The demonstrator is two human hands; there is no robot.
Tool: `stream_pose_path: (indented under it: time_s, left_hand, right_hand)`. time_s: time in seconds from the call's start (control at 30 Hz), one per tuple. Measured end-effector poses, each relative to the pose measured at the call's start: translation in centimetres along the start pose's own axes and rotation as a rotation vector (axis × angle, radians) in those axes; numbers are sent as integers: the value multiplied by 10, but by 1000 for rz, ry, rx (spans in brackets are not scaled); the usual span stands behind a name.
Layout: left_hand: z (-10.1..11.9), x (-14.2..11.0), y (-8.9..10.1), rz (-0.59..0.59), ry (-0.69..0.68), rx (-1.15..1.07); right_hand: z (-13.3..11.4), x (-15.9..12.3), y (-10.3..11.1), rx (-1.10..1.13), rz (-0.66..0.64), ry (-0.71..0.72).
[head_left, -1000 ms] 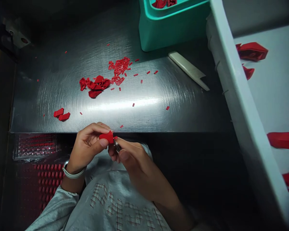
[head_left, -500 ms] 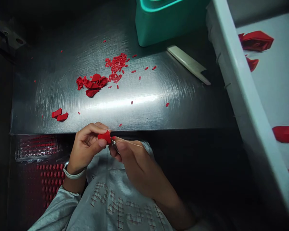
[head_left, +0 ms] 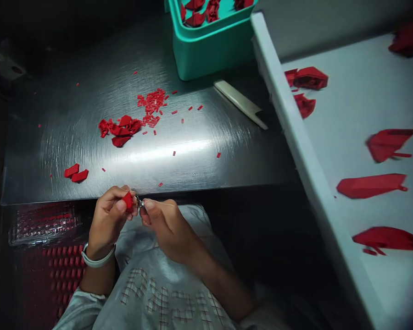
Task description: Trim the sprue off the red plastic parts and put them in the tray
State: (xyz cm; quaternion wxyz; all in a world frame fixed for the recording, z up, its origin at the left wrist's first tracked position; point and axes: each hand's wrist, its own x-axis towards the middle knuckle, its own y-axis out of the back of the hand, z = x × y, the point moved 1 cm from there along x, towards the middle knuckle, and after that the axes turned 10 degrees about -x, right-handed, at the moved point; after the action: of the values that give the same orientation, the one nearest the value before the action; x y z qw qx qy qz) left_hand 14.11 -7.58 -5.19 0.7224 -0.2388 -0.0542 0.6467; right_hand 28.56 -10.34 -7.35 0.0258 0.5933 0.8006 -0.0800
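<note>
Left hand [head_left: 106,216] pinches red piece [head_left: 128,200]; right hand [head_left: 170,231] closed around small metal tool [head_left: 141,205], lower centre-left of frame.
Piece, near bench [head_left: 206,172] edge, looks light, stiff, maybe slick; best held by its sides. Plaid letters [head_left: 152,305] on shirt [head_left: 170,272], word unclear.

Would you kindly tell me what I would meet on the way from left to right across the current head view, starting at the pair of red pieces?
The pair of red pieces → the left hand → the small metal tool → the right hand → the pale notched strip → the white tray.
</note>
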Motion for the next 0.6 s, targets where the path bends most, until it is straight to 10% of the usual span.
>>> stream_pose_path:
  time_s: [0.4, 0.6]
  left_hand:
    - [4, 1, 15, -84, 148, -204]
    - [36, -10, 71, 487, -373, 707]
  right_hand:
    - [11, -1, 10, 180, -18, -118]
    - [19, -1, 11, 71, -13, -114]
